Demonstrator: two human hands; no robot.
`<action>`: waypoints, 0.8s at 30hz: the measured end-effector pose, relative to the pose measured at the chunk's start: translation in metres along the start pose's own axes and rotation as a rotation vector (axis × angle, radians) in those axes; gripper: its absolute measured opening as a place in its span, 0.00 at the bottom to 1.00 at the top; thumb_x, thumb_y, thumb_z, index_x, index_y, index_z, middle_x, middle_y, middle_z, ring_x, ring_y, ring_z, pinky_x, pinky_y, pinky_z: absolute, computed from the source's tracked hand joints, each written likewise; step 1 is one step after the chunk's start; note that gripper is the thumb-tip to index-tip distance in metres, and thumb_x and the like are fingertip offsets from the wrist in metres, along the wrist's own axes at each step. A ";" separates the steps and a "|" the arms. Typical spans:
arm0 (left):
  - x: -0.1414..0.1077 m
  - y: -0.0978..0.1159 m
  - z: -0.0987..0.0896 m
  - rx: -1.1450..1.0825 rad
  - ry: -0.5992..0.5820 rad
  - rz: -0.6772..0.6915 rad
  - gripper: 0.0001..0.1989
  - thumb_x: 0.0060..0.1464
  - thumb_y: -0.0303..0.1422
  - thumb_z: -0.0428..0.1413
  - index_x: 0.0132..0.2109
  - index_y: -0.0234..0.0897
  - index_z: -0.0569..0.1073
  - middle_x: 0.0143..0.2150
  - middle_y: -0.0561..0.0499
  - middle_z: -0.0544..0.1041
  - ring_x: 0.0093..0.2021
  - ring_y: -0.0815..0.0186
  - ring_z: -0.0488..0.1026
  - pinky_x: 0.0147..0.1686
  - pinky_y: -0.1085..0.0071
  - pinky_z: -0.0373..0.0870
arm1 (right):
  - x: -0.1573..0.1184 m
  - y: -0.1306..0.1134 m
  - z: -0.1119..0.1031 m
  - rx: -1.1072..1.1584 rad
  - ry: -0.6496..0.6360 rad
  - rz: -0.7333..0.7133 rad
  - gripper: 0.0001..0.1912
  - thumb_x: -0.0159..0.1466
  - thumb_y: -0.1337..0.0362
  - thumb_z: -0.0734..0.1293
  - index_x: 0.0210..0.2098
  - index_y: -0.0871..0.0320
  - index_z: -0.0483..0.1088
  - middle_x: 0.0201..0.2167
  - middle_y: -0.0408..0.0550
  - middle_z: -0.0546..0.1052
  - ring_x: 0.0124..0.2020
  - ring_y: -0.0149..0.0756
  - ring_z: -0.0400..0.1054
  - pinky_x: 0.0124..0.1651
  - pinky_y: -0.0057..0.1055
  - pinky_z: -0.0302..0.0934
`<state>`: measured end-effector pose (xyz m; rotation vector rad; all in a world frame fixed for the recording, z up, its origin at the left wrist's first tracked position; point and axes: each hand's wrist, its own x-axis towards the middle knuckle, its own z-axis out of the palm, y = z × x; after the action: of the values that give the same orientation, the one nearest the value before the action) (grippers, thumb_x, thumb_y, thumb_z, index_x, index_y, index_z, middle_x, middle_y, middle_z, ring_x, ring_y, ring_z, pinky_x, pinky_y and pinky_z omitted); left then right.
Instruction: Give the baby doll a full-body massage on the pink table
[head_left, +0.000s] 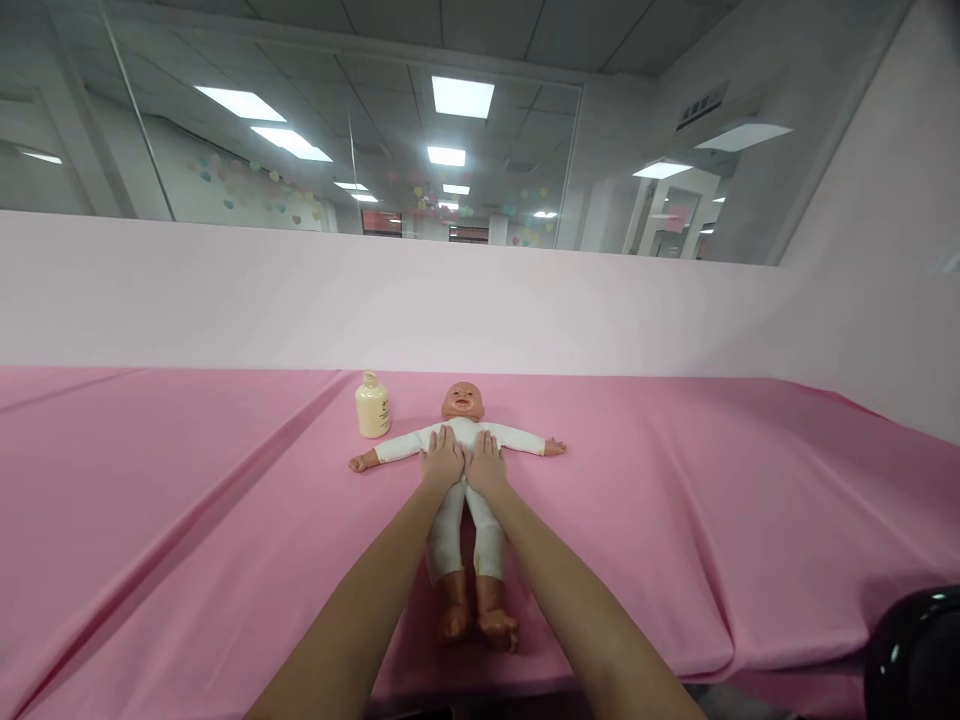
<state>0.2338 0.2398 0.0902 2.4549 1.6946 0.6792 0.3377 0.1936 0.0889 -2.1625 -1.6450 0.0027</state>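
A baby doll (489, 535) with a white cloth body lies on its back on the pink sheet (615, 520), head away from me, arms spread sideways and legs toward me. My left hand (444, 458) rests flat on the left side of its torso, and my right hand (487, 463) lies flat on the right side. The fingers of both hands point toward the doll's head and hold nothing. Both palms hide much of the torso. Left of the doll's head stands a pale yellow bottle (373, 408), upright.
Behind the pink surface rises a white wall (450, 305) with a large glass window (495, 170) above it. A shiny black rounded object (916, 655) is at the lower right. Folds run across the sheet on both sides.
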 end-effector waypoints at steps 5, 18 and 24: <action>-0.002 0.001 0.000 0.033 0.057 0.059 0.28 0.64 0.37 0.36 0.68 0.31 0.52 0.69 0.41 0.49 0.68 0.49 0.45 0.63 0.43 0.46 | -0.025 -0.003 -0.010 -0.066 0.002 -0.071 0.33 0.69 0.56 0.50 0.68 0.68 0.42 0.68 0.61 0.42 0.69 0.48 0.37 0.66 0.46 0.39; -0.038 -0.009 -0.022 0.074 -0.007 0.517 0.25 0.66 0.34 0.35 0.67 0.33 0.53 0.69 0.45 0.49 0.69 0.56 0.46 0.63 0.47 0.50 | -0.064 0.026 -0.046 0.275 -0.196 -0.517 0.28 0.70 0.62 0.49 0.68 0.63 0.45 0.68 0.50 0.42 0.70 0.41 0.31 0.69 0.48 0.32; -0.065 -0.009 -0.041 -0.072 -0.082 0.625 0.24 0.67 0.36 0.36 0.67 0.39 0.53 0.67 0.47 0.54 0.69 0.59 0.45 0.65 0.49 0.47 | -0.079 0.029 -0.052 0.539 0.041 -0.516 0.19 0.70 0.62 0.51 0.39 0.59 0.72 0.41 0.50 0.76 0.46 0.35 0.68 0.61 0.39 0.52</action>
<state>0.1908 0.1768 0.1040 2.9107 0.8369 0.6529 0.3538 0.0973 0.1069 -1.3069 -1.8679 0.2212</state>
